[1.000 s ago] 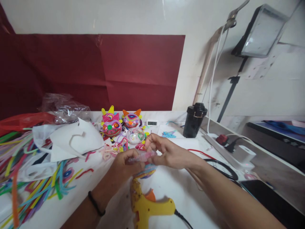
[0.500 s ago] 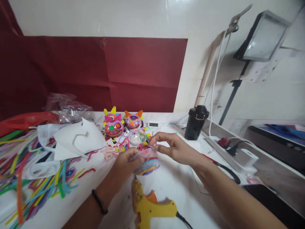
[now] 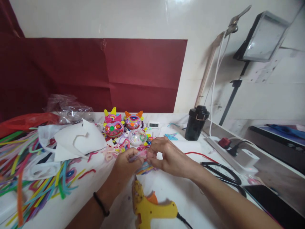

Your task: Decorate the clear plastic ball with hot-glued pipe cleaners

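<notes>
Right hand [image 3: 166, 157], fingers curled and grip unclear, has been brought to the striped piece [image 3: 145, 168], which is held beyond the glue gun [image 3: 151, 209] by the pinching left hand [image 3: 126, 163], so two-handed work seems resumed.

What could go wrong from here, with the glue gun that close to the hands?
Burn or smear: the nozzle of the glue gun points up near the left hand and the striped piece; whether it's hot doesn't show.
Snag: the gun's black cord trails between the forearms, so an arm might tug it.
</notes>
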`<action>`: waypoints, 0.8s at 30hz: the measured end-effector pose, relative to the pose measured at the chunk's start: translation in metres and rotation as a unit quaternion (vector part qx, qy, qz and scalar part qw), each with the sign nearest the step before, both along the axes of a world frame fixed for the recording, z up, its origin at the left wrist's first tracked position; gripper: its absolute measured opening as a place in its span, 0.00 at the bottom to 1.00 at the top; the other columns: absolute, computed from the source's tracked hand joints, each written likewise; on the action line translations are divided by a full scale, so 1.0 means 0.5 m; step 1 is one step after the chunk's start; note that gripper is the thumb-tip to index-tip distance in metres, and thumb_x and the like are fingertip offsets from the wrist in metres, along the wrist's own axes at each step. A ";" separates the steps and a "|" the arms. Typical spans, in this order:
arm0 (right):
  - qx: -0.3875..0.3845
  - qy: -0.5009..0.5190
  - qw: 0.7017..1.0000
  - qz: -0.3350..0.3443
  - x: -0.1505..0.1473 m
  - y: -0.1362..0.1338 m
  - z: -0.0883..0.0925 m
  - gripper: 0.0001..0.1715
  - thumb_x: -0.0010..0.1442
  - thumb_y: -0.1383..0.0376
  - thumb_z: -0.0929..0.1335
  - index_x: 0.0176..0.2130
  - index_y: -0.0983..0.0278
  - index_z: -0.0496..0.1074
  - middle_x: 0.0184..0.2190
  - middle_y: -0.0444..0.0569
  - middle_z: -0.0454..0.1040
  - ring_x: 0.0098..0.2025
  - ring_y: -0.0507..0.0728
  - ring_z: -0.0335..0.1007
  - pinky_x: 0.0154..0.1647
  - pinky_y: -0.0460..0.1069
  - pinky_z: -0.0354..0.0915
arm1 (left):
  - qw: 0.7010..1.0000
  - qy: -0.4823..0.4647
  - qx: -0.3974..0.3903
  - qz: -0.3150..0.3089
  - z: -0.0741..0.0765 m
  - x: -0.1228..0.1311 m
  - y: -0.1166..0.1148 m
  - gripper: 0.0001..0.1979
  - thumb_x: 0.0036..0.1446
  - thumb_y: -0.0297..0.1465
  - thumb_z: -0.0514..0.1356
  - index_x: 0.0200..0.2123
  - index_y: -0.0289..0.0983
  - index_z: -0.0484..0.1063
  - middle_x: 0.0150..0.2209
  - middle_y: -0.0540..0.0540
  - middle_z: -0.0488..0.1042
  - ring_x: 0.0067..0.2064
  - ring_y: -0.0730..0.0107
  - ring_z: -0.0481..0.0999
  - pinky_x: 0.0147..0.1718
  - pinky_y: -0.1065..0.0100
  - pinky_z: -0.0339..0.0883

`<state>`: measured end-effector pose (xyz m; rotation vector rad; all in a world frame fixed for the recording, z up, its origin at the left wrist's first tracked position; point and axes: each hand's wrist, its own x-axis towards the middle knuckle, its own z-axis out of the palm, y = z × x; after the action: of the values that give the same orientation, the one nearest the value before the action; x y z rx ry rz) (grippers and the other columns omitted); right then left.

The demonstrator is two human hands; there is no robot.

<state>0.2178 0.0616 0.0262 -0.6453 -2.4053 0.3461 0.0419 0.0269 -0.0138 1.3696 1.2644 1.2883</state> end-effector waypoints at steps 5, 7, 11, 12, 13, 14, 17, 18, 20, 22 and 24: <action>-0.009 0.005 1.000 -0.009 -0.007 -0.002 -0.002 0.09 0.50 0.79 0.69 0.25 0.66 0.71 0.23 0.41 0.70 0.30 0.52 0.66 0.42 0.50 0.56 | 1.000 0.016 0.011 0.011 0.001 0.002 -0.001 0.08 0.42 0.34 0.61 0.21 0.37 0.66 0.19 0.55 0.63 0.23 0.74 0.61 0.23 0.71 0.56; -0.011 0.010 1.000 -0.013 -0.007 -0.001 -0.002 0.09 0.50 0.78 0.70 0.25 0.66 0.71 0.23 0.41 0.71 0.30 0.52 0.66 0.41 0.50 0.56 | 1.000 0.018 0.012 0.002 0.001 0.001 0.000 0.08 0.43 0.34 0.61 0.22 0.36 0.67 0.20 0.55 0.63 0.24 0.74 0.61 0.23 0.71 0.57; -0.019 0.013 1.000 -0.015 -0.004 0.000 -0.002 0.09 0.50 0.78 0.69 0.25 0.65 0.71 0.23 0.42 0.71 0.30 0.52 0.66 0.40 0.49 0.56 | 1.000 0.026 0.017 -0.004 -0.002 -0.003 0.002 0.08 0.44 0.35 0.62 0.24 0.36 0.68 0.21 0.54 0.64 0.24 0.74 0.62 0.23 0.71 0.58; -0.020 0.011 1.000 -0.014 -0.004 0.000 -0.002 0.09 0.51 0.77 0.69 0.25 0.65 0.71 0.23 0.42 0.71 0.30 0.52 0.66 0.40 0.49 0.56 | 0.999 0.028 0.018 -0.004 -0.003 -0.004 0.003 0.08 0.44 0.35 0.62 0.24 0.36 0.68 0.21 0.54 0.64 0.24 0.74 0.62 0.24 0.71 0.58; -0.020 0.010 1.000 -0.015 -0.005 -0.001 -0.002 0.09 0.51 0.77 0.69 0.25 0.65 0.71 0.24 0.42 0.71 0.30 0.52 0.66 0.40 0.49 0.56 | 0.999 0.029 0.017 -0.004 -0.004 -0.005 0.003 0.09 0.44 0.35 0.62 0.24 0.36 0.68 0.21 0.54 0.64 0.24 0.74 0.62 0.24 0.71 0.58; -0.019 0.008 1.000 -0.015 -0.005 -0.001 -0.001 0.09 0.52 0.77 0.69 0.25 0.65 0.71 0.24 0.41 0.71 0.30 0.52 0.66 0.40 0.49 0.56 | 0.999 0.030 0.015 -0.004 -0.005 -0.005 0.004 0.09 0.44 0.35 0.62 0.24 0.36 0.68 0.21 0.54 0.64 0.24 0.74 0.62 0.24 0.71 0.58; -0.005 0.007 1.000 -0.015 -0.005 -0.002 -0.001 0.09 0.54 0.75 0.70 0.25 0.65 0.69 0.23 0.42 0.70 0.29 0.52 0.65 0.39 0.49 0.56 | 0.999 0.030 0.012 0.012 -0.006 -0.005 0.004 0.09 0.43 0.35 0.62 0.23 0.36 0.68 0.21 0.54 0.65 0.24 0.73 0.63 0.23 0.71 0.58; 0.000 0.009 1.000 -0.014 -0.005 -0.001 -0.001 0.09 0.55 0.74 0.70 0.25 0.65 0.69 0.23 0.42 0.70 0.30 0.52 0.65 0.39 0.49 0.56 | 0.999 0.028 0.012 0.020 -0.006 -0.004 0.004 0.08 0.43 0.35 0.62 0.23 0.36 0.68 0.21 0.54 0.65 0.24 0.72 0.63 0.23 0.70 0.58; 0.008 0.013 1.000 -0.014 -0.002 0.001 -0.001 0.09 0.56 0.73 0.70 0.26 0.65 0.69 0.24 0.42 0.71 0.30 0.52 0.65 0.39 0.49 0.56 | 0.999 0.020 0.011 0.036 -0.004 -0.002 0.003 0.08 0.42 0.35 0.62 0.22 0.36 0.68 0.20 0.54 0.65 0.24 0.72 0.63 0.23 0.70 0.58; 0.013 0.020 1.000 -0.019 0.002 0.003 -0.001 0.07 0.56 0.72 0.70 0.28 0.65 0.70 0.25 0.43 0.72 0.31 0.53 0.66 0.39 0.49 0.56 | 0.999 0.012 0.005 0.047 -0.002 -0.001 0.003 0.08 0.41 0.34 0.61 0.21 0.37 0.66 0.19 0.54 0.64 0.23 0.73 0.62 0.22 0.71 0.58; 0.016 0.030 0.999 -0.026 0.004 0.005 0.001 0.05 0.55 0.73 0.70 0.29 0.65 0.71 0.26 0.44 0.72 0.32 0.53 0.66 0.40 0.50 0.57 | 0.998 0.006 0.000 0.059 -0.001 0.000 0.004 0.08 0.41 0.34 0.61 0.19 0.37 0.65 0.17 0.56 0.63 0.21 0.75 0.60 0.20 0.72 0.56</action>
<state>0.2199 0.0640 0.0266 -0.6726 -2.3290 0.3006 0.0417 0.0286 -0.0141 1.3214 1.3709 1.3605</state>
